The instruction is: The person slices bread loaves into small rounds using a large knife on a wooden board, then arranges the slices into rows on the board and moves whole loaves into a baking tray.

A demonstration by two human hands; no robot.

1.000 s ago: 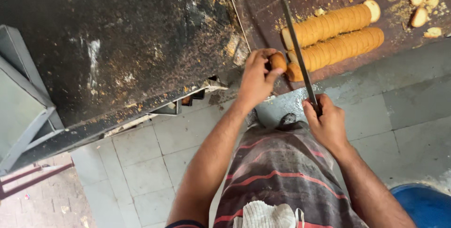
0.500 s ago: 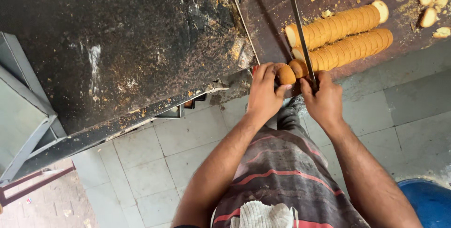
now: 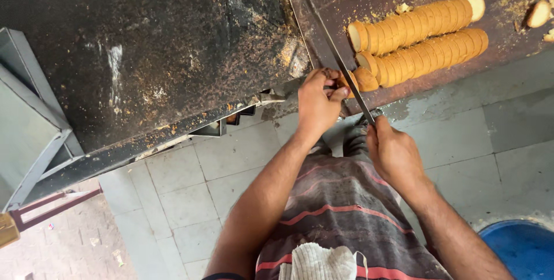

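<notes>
Knife (image 3: 340, 66): handle hidden inside the right hand (image 3: 395, 156); blade tip indistinct against the dark board.
Piece under the left hand (image 3: 317, 101): mostly covered by fingers, kind unclear.
Blue tub (image 3: 519, 248): cut by the lower right corner.
Loose slices (image 3: 539, 0): cut by the right edge.

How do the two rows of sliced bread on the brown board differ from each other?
The upper row lies farther from the person; the lower row lies nearer the board's edge. The upper row ends free, apart from the knife; the lower row's near end meets the blade, beside the left hand, while the right hand holds the handle. Both are golden, round-sliced and parallel.
</notes>
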